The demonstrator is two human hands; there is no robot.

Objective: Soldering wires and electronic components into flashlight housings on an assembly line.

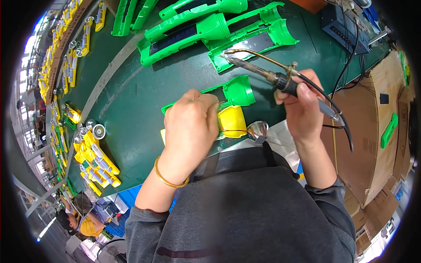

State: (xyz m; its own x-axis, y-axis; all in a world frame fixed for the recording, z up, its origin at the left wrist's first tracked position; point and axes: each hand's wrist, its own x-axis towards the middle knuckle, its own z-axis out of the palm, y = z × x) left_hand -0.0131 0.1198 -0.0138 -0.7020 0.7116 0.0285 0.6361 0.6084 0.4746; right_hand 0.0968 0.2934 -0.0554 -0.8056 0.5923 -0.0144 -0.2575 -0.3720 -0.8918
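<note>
Setting: dark green bench [144, 83] on a workshop line, with brown cardboard cartons [372, 127] stacked off to the right of both hands.
Left hand: the left hand [190, 127] lies knuckles-up over a yellow plastic torch shell [232, 120], its grip closed around the shell's near end; a gold bangle [169, 177] circles the wrist.
Right hand: the right hand [302, 109] has its grip pressed around the dark handle of a soldering iron with a bent brass feed tube [258, 65], the tip pointing up and left, away from the shell and well clear of it.
Cable: a black cord [346, 127] runs from the iron's handle down past the right wrist.
Beside the shell: a small silver funnel-shaped reflector [258, 129] sits just right of the left hand, touching the yellow piece by thin wires.
Beyond the hands: a green half-shell [237, 90] lies just behind the left knuckles; longer green torch housings [206, 30] lie farther off.
Far left: finished yellow torches [96, 162] are clustered at the bench edge.
</note>
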